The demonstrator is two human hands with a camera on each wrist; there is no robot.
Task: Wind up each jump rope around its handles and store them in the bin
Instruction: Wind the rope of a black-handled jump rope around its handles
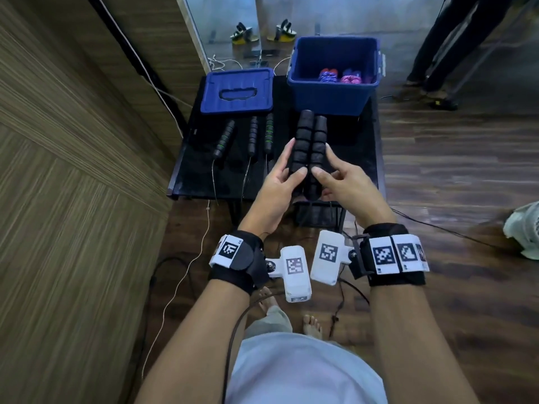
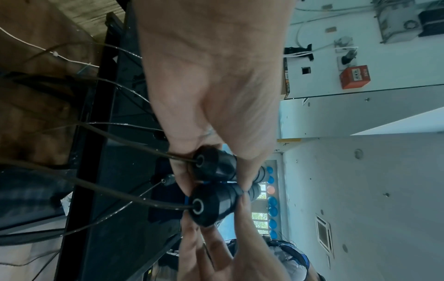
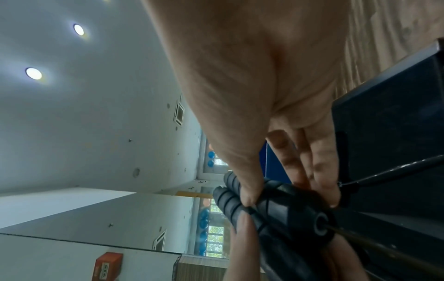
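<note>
Two black ribbed jump rope handles [image 1: 309, 144] are held side by side above the black table [image 1: 358, 153]. My left hand [image 1: 284, 173] grips the left handle [image 2: 211, 165]. The right handle [image 3: 288, 207] sits in the grip of my right hand [image 1: 331, 173]. Thin dark rope [image 2: 115, 192] runs out of both handle ends and hangs toward the floor. The open blue bin [image 1: 334, 74] stands behind the handles, with wound purple and pink ropes [image 1: 339, 76] inside it.
The blue lid [image 1: 237, 90] lies at the table's back left. Three more black handles [image 1: 252, 135], two with green rings, lie in front of it with cords trailing over the edge. Cables cross the wooden floor. A person's legs [image 1: 455, 45] stand at far right.
</note>
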